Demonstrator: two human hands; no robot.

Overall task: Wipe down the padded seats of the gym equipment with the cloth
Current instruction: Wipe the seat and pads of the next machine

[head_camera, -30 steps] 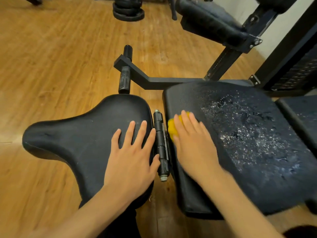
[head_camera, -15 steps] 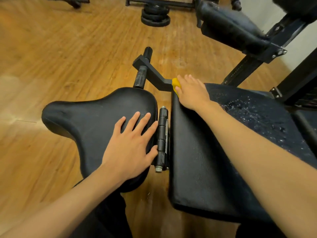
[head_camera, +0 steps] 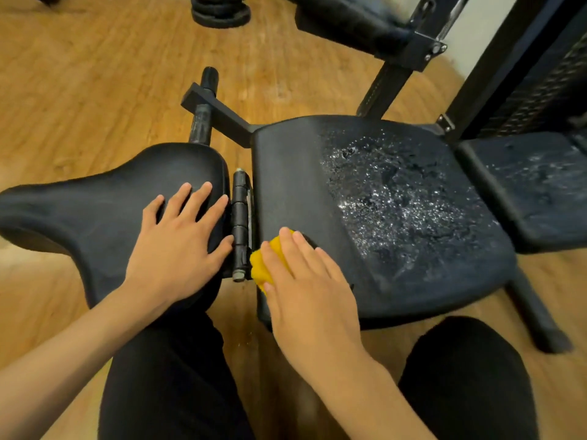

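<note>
A wide black padded seat (head_camera: 374, 192) fills the centre, its right half covered in wet, foamy droplets, its left strip dull and dry-looking. My right hand (head_camera: 308, 281) presses a yellow cloth (head_camera: 265, 265) flat onto the near left corner of that seat, fingers straight; most of the cloth is hidden under the palm. A curved black saddle-shaped pad (head_camera: 104, 204) lies to the left. My left hand (head_camera: 179, 242) rests flat on it with fingers spread, beside the metal hinge (head_camera: 239, 227) between the two pads.
Another wet black pad (head_camera: 533, 185) adjoins on the right. A black frame upright (head_camera: 390, 81) and an upper pad (head_camera: 346, 23) rise behind. Weight plates (head_camera: 220, 9) sit on the wooden floor at the back. My knees in black trousers (head_camera: 171, 376) are at the bottom.
My right hand with the cloth went out to the seat's far left corner, then came back along the left edge to the near corner. My left hand stayed on the saddle pad.
</note>
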